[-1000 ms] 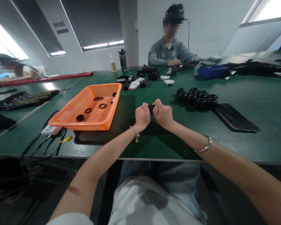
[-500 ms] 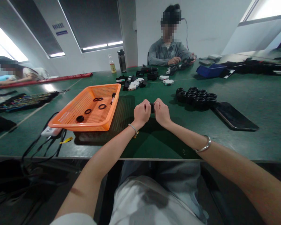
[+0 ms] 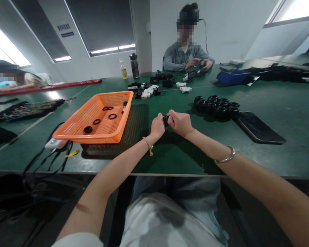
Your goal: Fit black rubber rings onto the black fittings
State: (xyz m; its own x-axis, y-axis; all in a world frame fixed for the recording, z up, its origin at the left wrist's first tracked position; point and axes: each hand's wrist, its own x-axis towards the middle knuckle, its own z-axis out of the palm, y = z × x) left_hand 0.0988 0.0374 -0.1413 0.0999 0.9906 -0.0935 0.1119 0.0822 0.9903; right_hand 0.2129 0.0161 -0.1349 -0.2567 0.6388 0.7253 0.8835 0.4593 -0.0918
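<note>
Above the green table [image 3: 273, 103], my left hand [image 3: 157, 127] and my right hand [image 3: 179, 122] meet, both closed around a small black part [image 3: 166, 120]. Only a sliver of that part shows between the fingers. To the left stands an orange basket [image 3: 74, 118] holding several black rings [image 3: 112, 116]. A cluster of black round parts [image 3: 216, 105] lies to the right of my hands.
A black mesh mat [image 3: 135, 123] lies under the basket's right side. A dark phone [image 3: 257, 128] rests at the right. Cables and a white power strip [image 3: 57, 143] sit at the table's near left edge. A person in grey [image 3: 186, 56] works opposite; another person's sleeve [image 3: 28, 80] is at far left.
My hands turned slightly on the black part; the right hand shifted a little over the left. The person opposite brought both hands together.
</note>
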